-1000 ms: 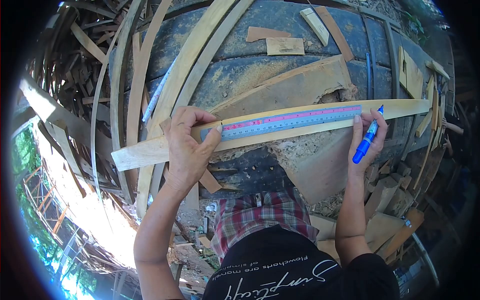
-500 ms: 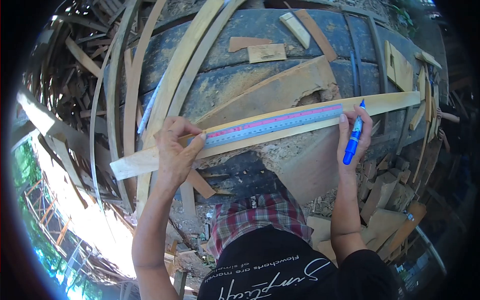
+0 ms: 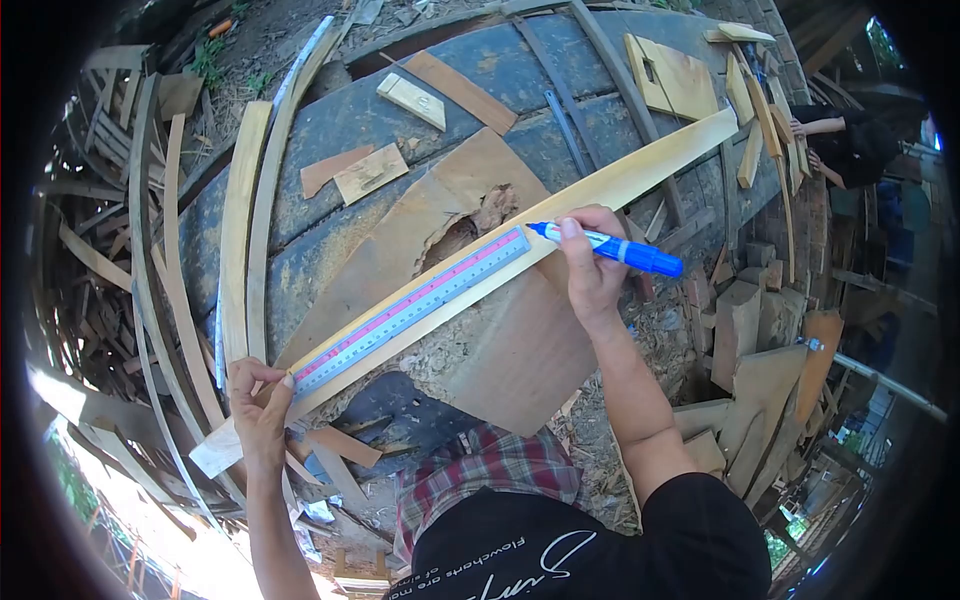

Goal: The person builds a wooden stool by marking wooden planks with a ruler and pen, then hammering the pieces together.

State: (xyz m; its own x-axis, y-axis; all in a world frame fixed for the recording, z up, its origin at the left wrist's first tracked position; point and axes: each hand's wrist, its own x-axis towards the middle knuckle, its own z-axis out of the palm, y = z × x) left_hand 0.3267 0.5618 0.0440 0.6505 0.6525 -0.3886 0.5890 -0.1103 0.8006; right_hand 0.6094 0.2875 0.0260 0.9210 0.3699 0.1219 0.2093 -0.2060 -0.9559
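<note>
Head view | left hand (image 3: 260, 408) pinches ruler (image 3: 415, 308) to plank (image 3: 660, 168), which crosses a broken board (image 3: 412, 228) | right hand (image 3: 594, 276) grips marker (image 3: 640, 257), tip newly swung beside ruler's opposite end, seemingly now the focus

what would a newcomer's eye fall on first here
Probably the bright blue marker in the right hand, right of centre. Next might come the pink-and-silver ruler lying along the pale wooden strip that slants across the middle, then the ragged hollow in the brown board, just above the ruler in the picture.
</note>
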